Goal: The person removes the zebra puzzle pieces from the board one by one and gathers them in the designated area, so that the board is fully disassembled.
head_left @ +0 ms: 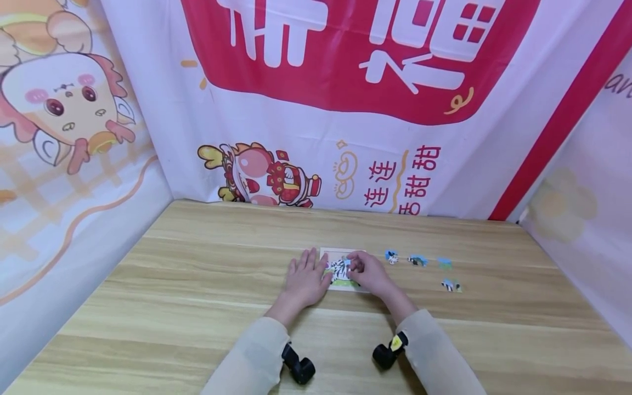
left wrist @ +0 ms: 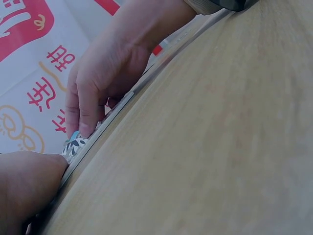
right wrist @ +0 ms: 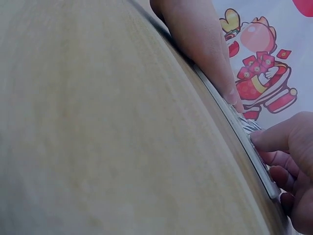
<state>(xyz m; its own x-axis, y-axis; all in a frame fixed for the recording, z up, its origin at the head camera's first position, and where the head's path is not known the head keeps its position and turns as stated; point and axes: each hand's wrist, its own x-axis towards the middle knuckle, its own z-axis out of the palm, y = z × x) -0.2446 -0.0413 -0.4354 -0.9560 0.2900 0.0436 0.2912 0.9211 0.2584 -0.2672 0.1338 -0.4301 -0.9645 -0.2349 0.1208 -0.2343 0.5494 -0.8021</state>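
A small white-rimmed puzzle board (head_left: pixel 343 249) with a zebra picture (head_left: pixel 340 270) lies on the table. My left hand (head_left: pixel 306 278) rests palm down at its left side, fingers extended and the thumb over the board's edge. From the right, my right hand (head_left: pixel 372 273) pinches a puzzle piece at the zebra's right side, thumb and fingers bent; the piece is mostly hidden. The left wrist view has the right hand's (left wrist: pixel 105 73) fingertips down by a blue and black-white patch (left wrist: pixel 75 142). In the right wrist view, the right thumb touches the board (right wrist: pixel 254 159).
Loose puzzle pieces lie right of the board: a zebra-patterned one (head_left: pixel 391 257), a dark and blue one (head_left: pixel 417 260), a blue-green one (head_left: pixel 445 263) and a striped one (head_left: pixel 450 285). A printed cloth (head_left: pixel 306 120) hangs behind the wooden table (head_left: pixel 197 274).
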